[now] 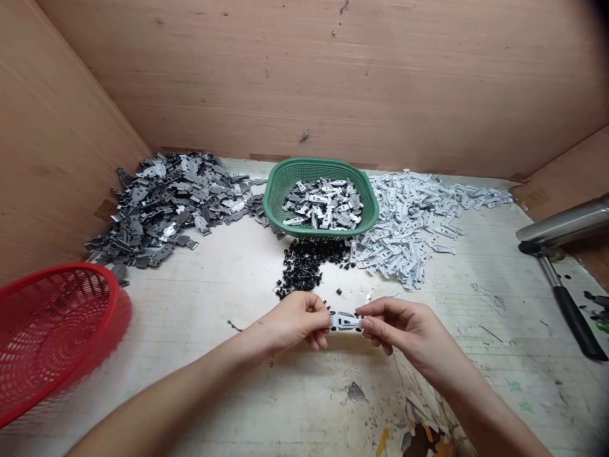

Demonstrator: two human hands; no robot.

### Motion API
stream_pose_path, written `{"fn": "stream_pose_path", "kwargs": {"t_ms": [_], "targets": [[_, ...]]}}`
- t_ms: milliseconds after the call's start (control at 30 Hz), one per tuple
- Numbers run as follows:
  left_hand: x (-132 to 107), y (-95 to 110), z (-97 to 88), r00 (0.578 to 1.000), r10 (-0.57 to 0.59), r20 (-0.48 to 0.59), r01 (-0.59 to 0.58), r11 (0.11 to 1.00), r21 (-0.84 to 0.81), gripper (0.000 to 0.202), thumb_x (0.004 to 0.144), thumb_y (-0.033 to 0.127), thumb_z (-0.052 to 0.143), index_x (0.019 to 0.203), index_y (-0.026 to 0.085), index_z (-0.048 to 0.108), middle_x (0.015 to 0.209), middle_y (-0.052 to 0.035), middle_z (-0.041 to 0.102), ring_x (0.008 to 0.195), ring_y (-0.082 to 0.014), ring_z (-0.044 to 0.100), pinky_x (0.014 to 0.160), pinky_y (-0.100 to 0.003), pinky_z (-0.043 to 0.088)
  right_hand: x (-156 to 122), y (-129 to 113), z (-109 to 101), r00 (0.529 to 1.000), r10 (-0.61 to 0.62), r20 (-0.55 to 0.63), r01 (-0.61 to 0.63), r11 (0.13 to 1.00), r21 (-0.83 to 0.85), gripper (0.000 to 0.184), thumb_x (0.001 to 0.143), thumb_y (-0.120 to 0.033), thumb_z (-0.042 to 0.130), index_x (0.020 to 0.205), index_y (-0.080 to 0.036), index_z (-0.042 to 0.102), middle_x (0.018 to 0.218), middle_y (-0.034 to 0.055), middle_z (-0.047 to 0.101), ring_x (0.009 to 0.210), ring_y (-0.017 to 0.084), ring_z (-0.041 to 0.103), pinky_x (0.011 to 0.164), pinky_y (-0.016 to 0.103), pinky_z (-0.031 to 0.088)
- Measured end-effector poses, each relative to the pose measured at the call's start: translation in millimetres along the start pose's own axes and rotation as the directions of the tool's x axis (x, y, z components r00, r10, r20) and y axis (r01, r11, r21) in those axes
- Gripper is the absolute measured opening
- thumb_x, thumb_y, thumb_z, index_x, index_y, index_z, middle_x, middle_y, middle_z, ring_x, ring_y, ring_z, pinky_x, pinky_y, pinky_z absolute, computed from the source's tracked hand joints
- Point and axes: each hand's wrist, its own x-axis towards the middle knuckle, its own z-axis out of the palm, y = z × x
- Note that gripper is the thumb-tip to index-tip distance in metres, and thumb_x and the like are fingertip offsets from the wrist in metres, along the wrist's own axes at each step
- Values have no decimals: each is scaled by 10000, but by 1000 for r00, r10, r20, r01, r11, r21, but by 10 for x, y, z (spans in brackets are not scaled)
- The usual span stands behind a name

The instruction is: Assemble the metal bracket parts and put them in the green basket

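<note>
A small white toy car (346,321) with black wheels is held level between my two hands, just above the worktop. My left hand (304,320) pinches its left end between thumb and fingers. At the right end, my right hand (394,324) grips it with thumb and forefinger, the other fingers curled below. Just beyond my hands lies a heap of small black wheels on thin axles (301,270). Behind that, a green basket (321,232) holds many white and grey toy car pieces. My fingertips partly cover both ends of the car.
Grey car base plates (176,197) are heaped at the back left, white car bodies (404,222) at the back right. A red basket (111,317) stands at left. A hammer (575,320) and a metal tube (566,222) lie at right. Wooden walls (328,95) enclose the worktop (190,406).
</note>
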Motion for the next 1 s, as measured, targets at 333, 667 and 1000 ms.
{"fn": "stream_pose_path", "kwargs": {"t_ms": [333, 667, 1000], "targets": [[-41, 44, 13, 998, 17, 55, -13, 997, -79, 119, 704, 234, 588, 671, 140, 523, 537, 12, 583, 457, -69, 531, 484, -186, 413, 53, 146, -92, 996, 53, 67, -63, 986, 156, 351, 763, -486, 646, 803, -142, 584, 579, -23, 521, 472, 66, 430, 438, 196, 313], [-77, 87, 12, 997, 24, 80, -17, 996, -84, 115, 703, 226, 577, 663, 145, 506, 582, 20, 562, 473, -63, 523, 462, -178, 380, 36, 183, -56, 990, 105, 99, -123, 973, 195, 367, 731, -505, 669, 740, -163, 537, 599, -17, 570, 471, 68, 467, 451, 190, 327], [-47, -30, 86, 989, 116, 89, -123, 990, 75, 336, 743, 454, 605, 873, 152, 535, 613, 5, 568, 549, -112, 537, 526, -229, 415, 24, 170, 144, 995, -80, 58, 79, 997, 17, 340, 842, -495, 537, 754, -166, 525, 624, -22, 489, 544, 89, 446, 501, 213, 371]]}}
